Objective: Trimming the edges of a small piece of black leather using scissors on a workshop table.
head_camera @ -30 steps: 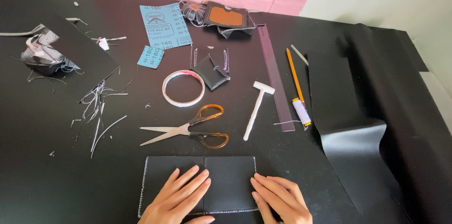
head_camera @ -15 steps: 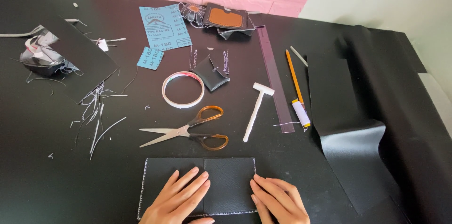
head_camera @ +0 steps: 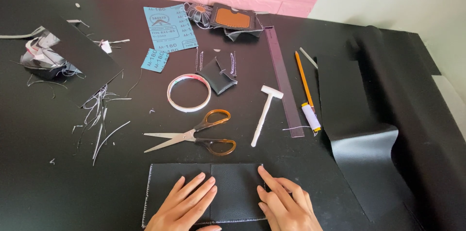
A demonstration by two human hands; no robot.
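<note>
Already the black leather piece at the near edge of the table shows white stitching on its left and bottom sides, and the left hand and right hand lie flat and open on it, gripping nothing.

Black stitched leather panel, lying flat, white seam along edges, near table edge

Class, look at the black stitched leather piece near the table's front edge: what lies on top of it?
Both hands lie flat on the black leather piece: the left hand and the right hand, fingers spread. The leather beneath the palms is covered, so its surface there cannot be seen.
</note>
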